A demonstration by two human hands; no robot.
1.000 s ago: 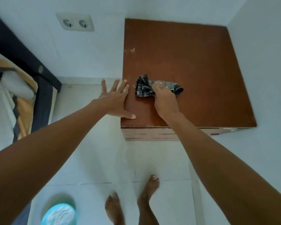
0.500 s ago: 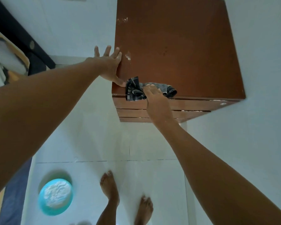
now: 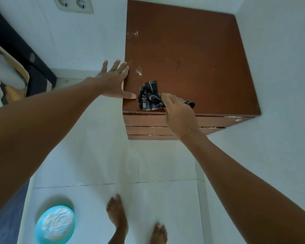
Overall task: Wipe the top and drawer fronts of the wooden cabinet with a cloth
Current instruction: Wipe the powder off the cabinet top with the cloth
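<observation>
A brown wooden cabinet (image 3: 192,55) stands in a white corner, its drawer fronts (image 3: 144,127) showing below the front edge. A crumpled dark checked cloth (image 3: 148,95) lies on the top near the front left corner. My right hand (image 3: 180,115) grips the cloth from the front and presses it onto the wood. My left hand (image 3: 113,81) rests flat with fingers spread on the cabinet's left edge, its thumb on the top beside the cloth. White smears (image 3: 138,71) mark the top near the left edge.
White walls close in behind and to the right of the cabinet. A double socket (image 3: 73,4) sits on the back wall. A turquoise bowl of white powder (image 3: 55,224) stands on the tiled floor, left of my bare feet (image 3: 117,215). A dark bed frame (image 3: 21,55) is at left.
The cloth and my right hand slid from mid-top toward the front edge, and the cloth has bunched up. My left hand stayed on the left edge. The view shifted.
</observation>
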